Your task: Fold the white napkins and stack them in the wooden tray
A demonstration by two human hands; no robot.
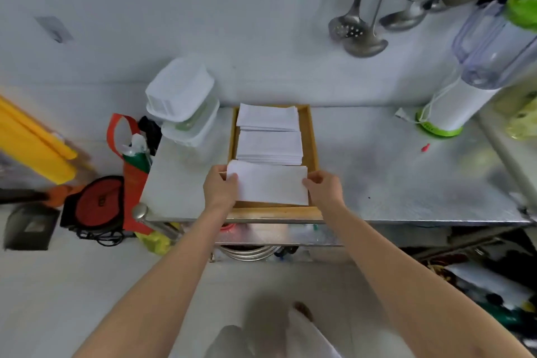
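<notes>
In the head view, a folded white napkin (270, 183) is held over the near end of the wooden tray (312, 136), pinched at its left edge by the left hand (220, 190) and at its right edge by the right hand (323, 187). Both forearms are extended forward. Two napkin stacks (268, 131) are seen at the tray's far end.

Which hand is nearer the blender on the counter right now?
Right. The right hand pinches the near napkin's right end, on the blender's side of the wooden tray. The left hand holds the napkin's left end, farther away.
</notes>
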